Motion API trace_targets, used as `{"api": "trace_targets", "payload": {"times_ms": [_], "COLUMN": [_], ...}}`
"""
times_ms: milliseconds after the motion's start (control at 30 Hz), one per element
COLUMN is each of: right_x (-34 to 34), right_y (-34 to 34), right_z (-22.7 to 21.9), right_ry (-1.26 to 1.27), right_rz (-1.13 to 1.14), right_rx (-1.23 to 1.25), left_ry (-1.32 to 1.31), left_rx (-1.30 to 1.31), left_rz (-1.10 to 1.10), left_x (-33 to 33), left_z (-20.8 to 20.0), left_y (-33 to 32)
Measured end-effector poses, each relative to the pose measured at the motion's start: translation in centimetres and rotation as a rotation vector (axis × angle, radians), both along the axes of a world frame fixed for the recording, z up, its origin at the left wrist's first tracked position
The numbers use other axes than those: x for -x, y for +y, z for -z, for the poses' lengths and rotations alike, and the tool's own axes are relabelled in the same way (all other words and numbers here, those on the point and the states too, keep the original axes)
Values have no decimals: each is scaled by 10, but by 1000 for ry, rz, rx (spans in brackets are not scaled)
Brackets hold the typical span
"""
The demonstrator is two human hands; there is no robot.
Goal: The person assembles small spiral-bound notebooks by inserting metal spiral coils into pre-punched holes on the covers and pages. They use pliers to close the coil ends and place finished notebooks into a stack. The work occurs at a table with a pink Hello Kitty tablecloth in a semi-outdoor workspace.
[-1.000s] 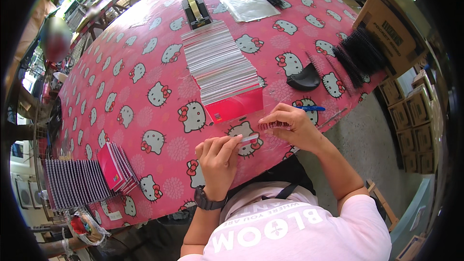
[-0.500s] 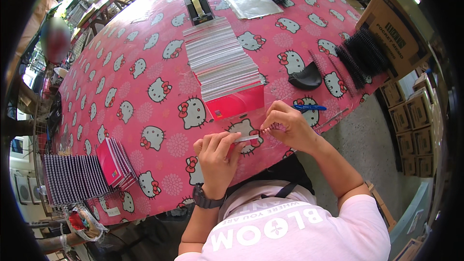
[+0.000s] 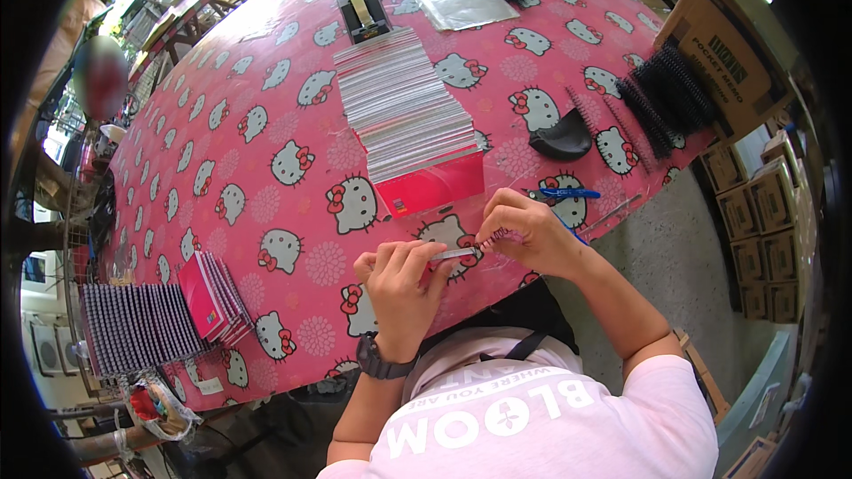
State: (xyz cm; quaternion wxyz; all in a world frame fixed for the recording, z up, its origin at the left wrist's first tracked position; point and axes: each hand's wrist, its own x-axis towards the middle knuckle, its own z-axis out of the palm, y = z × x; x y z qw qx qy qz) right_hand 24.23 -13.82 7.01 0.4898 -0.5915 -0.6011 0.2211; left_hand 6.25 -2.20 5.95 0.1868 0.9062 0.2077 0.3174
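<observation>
My left hand (image 3: 401,282) is closed on a small memo pad, whose thin pale edge (image 3: 458,254) shows beyond the fingertips. My right hand (image 3: 531,229) pinches a short pinkish-purple binding coil (image 3: 502,236). One end of the coil is at the right end of the pad's edge; whether it passes through the holes cannot be made out. Just beyond both hands, a long row of unbound pads (image 3: 404,106) stands packed on edge, with a red-pink cover (image 3: 435,188) facing me.
Spiral-bound notebooks (image 3: 140,330) and pink-covered ones (image 3: 213,297) lie at the left. On the right are a blue pen-like tool (image 3: 570,193), a black curved holder (image 3: 562,137), black coils (image 3: 667,93) and a carton (image 3: 723,71). A tape dispenser (image 3: 364,13) and plastic bags (image 3: 461,0) lie farther back.
My right hand has shifted slightly left, and more of the coil shows, now meeting the pad's end. My left hand stays almost still, gripping the pad.
</observation>
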Motion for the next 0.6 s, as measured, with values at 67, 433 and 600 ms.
{"api": "trace_targets", "payload": {"times_ms": [67, 433, 600], "right_x": [-1, 6, 3], "right_y": [-3, -7, -9], "right_z": [-2, -8, -15], "right_ry": [-11, -97, 37], "right_rz": [-46, -46, 36], "right_rx": [36, 123, 198], "left_ry": [11, -1, 47], "left_rx": [2, 51, 46], "left_rz": [-6, 49, 148], "left_x": [0, -5, -2], "left_z": [-1, -11, -7], "left_y": [0, -8, -14]}}
